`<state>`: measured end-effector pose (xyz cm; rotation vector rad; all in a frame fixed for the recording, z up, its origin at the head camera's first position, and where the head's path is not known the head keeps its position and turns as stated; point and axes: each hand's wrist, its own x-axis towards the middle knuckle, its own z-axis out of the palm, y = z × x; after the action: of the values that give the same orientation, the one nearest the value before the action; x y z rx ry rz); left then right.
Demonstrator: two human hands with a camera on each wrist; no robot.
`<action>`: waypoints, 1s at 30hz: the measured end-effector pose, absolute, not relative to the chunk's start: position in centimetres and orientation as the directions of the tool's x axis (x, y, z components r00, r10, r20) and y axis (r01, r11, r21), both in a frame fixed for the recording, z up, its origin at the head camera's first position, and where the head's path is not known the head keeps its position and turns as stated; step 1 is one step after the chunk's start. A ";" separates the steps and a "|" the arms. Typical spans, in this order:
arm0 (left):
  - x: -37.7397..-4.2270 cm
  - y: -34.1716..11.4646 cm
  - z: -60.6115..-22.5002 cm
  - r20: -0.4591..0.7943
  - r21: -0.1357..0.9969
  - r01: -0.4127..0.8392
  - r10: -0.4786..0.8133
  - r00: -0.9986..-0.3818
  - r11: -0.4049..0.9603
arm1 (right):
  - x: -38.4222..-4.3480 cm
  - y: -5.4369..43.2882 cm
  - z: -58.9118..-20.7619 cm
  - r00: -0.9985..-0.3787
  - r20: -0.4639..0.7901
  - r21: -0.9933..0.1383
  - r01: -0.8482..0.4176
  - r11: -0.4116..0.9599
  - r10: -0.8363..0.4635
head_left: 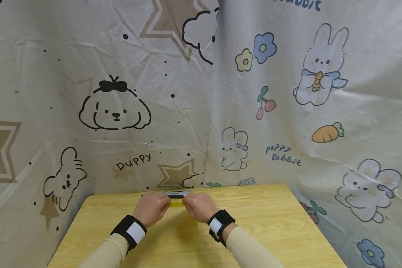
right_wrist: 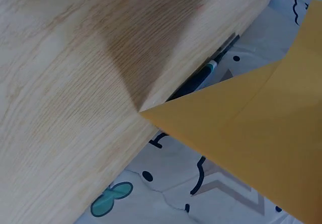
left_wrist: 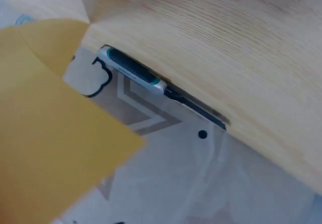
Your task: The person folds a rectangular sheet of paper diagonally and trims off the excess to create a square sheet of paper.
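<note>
A yellow sheet of paper (head_left: 176, 204) is held between my two hands above the far part of the table. My left hand (head_left: 152, 207) pinches one side of it, and my right hand (head_left: 201, 207) grips the other. In the left wrist view the paper (left_wrist: 55, 128) appears bent, with a curved upper edge. The right wrist view shows the sheet (right_wrist: 256, 133) with a faint crease and a pointed corner. Neither wrist view shows the fingers. Just beyond the hands lies a tool (left_wrist: 133, 70) with a grey and black handle and a slim dark end.
The wooden table (head_left: 254, 212) reaches back to a printed cloth (head_left: 177, 123) that hangs behind it and along both sides. The tool lies along the table's far edge, against that cloth.
</note>
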<state>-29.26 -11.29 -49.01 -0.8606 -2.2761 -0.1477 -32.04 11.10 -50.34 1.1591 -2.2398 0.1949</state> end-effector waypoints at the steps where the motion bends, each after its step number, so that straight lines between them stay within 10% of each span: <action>1: -29.3 -11.7 -48.9 0.636 -0.090 0.611 0.517 -0.572 0.787 | -32.1 11.3 -50.3 -0.457 0.569 0.118 -0.778 0.618 -0.684; 7: -29.7 -13.3 -47.7 0.525 0.369 0.553 0.323 -0.787 0.747 | -32.3 12.6 -49.9 -0.535 0.589 -0.035 -0.766 0.642 -0.606; 13: -30.0 -13.4 -46.8 0.305 0.889 0.327 0.117 -0.945 0.321 | -32.3 12.4 -49.4 -0.630 0.621 -0.327 -0.749 0.576 -0.466; 22: -30.2 -12.4 -48.7 0.117 0.964 0.142 0.121 -0.986 0.226 | -32.0 12.2 -49.9 -0.826 0.473 -0.717 -0.563 0.412 -0.305; 30: -29.8 -11.8 -50.8 0.029 0.879 0.117 0.193 -0.981 0.463 | -32.1 12.0 -51.0 -0.921 0.273 -0.893 -0.351 0.283 -0.279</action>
<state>-29.75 -11.77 -50.84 -0.2920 -2.7500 -1.6429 -32.09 12.00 -51.00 0.6057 -2.4646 1.7414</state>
